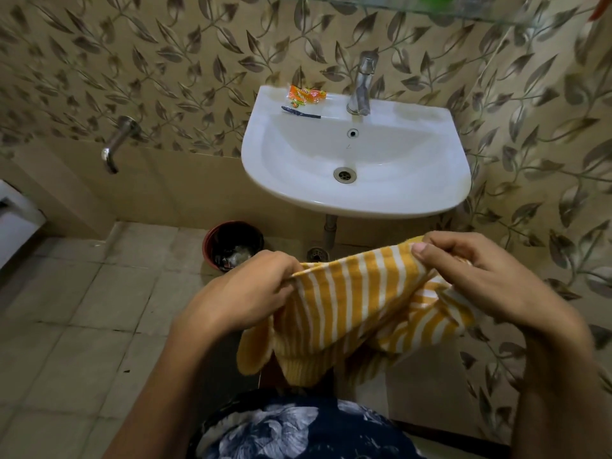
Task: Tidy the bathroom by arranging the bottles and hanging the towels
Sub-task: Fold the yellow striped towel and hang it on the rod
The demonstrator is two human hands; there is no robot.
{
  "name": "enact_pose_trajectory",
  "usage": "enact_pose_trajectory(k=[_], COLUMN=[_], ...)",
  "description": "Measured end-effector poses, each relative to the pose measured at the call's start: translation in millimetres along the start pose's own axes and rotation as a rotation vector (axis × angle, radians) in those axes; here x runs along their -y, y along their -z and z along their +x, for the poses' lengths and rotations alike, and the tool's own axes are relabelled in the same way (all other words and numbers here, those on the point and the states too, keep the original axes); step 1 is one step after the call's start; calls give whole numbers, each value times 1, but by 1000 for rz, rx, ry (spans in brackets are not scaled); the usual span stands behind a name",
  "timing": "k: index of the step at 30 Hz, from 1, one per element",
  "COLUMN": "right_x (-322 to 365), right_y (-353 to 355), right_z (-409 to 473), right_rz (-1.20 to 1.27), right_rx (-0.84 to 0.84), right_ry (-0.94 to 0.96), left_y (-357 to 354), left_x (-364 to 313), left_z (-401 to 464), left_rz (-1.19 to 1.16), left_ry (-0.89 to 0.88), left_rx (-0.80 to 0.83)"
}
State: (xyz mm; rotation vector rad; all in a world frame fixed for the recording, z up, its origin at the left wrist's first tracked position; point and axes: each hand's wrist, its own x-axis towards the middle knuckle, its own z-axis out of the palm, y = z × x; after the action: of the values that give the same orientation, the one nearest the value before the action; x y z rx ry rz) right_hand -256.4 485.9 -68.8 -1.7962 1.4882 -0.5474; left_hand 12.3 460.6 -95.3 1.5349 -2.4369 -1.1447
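Below the white sink [356, 200], both hands are holding a yellow-and-white striped towel [351, 303] stretched between them. The left hand [245, 293] is pinching the towel's upper left edge, while the right hand [490, 276] is gripping its upper right corner, thumb on top. The rest of the cloth is hanging in loose folds beneath them.

I see lettering on the crumpled orange plastic sachet [306, 95], upper centre, but cannot read it.
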Motion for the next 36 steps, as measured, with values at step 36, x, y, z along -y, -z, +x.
enact_pose_trajectory(k=[36], right_x=[5], right_y=[-26], right_z=[3], right_rz=[-111], right_rx=[76], right_ry=[-61], left_y=[16], left_x=[-9], left_z=[-10], left_rz=[-106], left_ry=[-157], left_rx=[-75])
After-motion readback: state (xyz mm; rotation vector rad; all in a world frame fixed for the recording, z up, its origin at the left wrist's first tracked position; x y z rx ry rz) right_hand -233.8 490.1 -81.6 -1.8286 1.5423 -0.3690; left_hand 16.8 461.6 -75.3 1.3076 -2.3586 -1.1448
